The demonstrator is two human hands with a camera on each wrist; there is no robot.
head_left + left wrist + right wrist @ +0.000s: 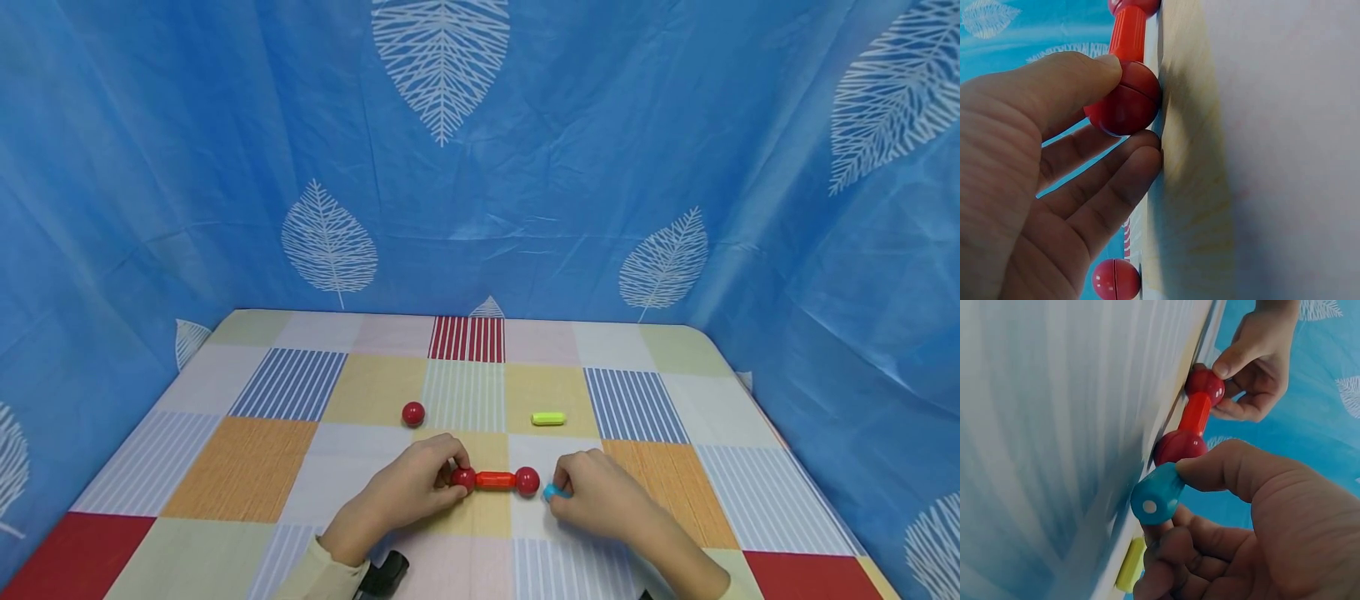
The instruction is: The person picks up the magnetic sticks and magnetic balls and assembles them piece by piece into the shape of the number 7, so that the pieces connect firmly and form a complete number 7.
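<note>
Red plastic ball-and-rod piece (495, 480), light and slick: my left hand (408, 492) pinches 1 ball end; my right hand (600, 496) pinches a blue plastic stick (552, 492).

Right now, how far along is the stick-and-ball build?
Done: an orange stick joins two red balls. In hand: the left hand pinches the left ball; the right hand holds a blue stick at the right ball, join unclear. Left: a loose red ball and a yellow-green stick lie apart.
</note>
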